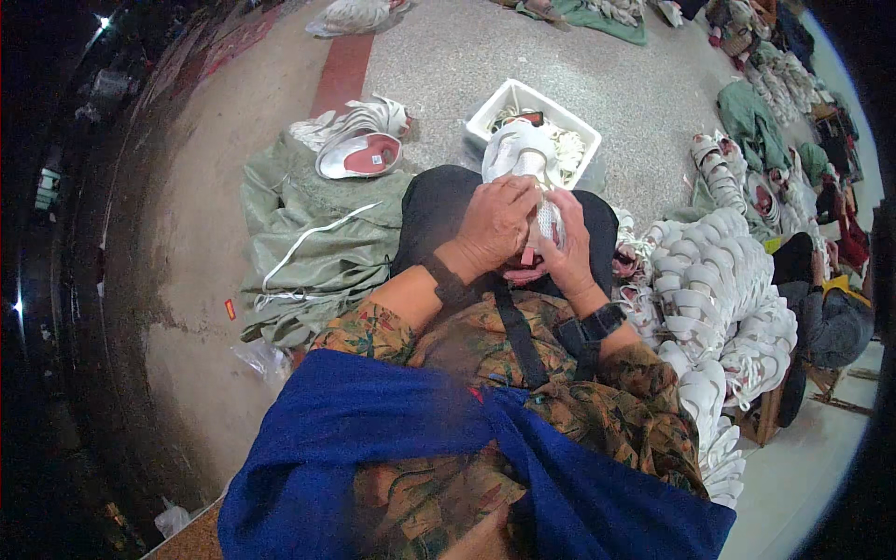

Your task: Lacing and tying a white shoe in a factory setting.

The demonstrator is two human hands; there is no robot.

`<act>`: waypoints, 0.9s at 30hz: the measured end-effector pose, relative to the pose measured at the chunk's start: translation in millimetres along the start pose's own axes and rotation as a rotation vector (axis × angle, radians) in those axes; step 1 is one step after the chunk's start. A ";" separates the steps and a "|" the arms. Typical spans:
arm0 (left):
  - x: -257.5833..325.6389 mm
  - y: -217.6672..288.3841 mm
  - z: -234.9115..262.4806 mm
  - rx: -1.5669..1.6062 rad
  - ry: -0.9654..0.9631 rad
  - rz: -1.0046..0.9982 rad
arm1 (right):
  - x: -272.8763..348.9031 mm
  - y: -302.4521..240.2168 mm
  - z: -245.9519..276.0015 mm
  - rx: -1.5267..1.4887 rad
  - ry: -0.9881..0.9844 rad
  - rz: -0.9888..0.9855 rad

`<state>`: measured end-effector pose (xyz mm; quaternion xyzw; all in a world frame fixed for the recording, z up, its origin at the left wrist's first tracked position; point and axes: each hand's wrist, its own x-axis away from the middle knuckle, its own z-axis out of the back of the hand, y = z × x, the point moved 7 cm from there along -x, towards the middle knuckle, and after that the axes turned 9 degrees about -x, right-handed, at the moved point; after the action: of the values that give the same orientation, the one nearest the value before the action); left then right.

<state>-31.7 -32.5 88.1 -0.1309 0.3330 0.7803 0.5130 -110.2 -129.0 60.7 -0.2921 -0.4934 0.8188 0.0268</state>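
Note:
A white sneaker [519, 149] rests over my lap, its toe pointing away from me and its heel end between my hands. My left hand [499, 222] is closed at the shoe's upper, with thumb and fingers bunched near the lacing. Whether a lace is pinched in them is hidden. Around the right side and the heel end of the same sneaker, my right hand [571, 250] is closed. Just beyond the shoe sits a white plastic bin [590, 140] holding pale laces [567, 149].
Several white shoes [359, 154] lie on a green sack [317, 233] at my left. Rows of white sneakers [705, 271] are stacked at my right. Beyond them another person [835, 322] sits bent over. A plastic bag [264, 359] lies by the sack.

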 end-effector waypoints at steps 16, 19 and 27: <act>5.7 12.7 -35.1 -0.062 -0.164 -0.245 | 5.1 34.4 -20.9 0.249 -0.094 -0.170; 4.6 6.5 -40.7 0.035 -0.181 -0.193 | 9.2 37.2 -20.0 0.251 -0.120 -0.190; 4.2 -22.3 -17.7 0.226 0.067 0.121 | 4.1 28.9 -9.1 0.106 -0.353 -0.304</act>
<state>-16.2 -35.5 64.1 -0.0779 0.4430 0.7625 0.4650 -102.0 -135.2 31.9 -0.0651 -0.4850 0.8685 0.0787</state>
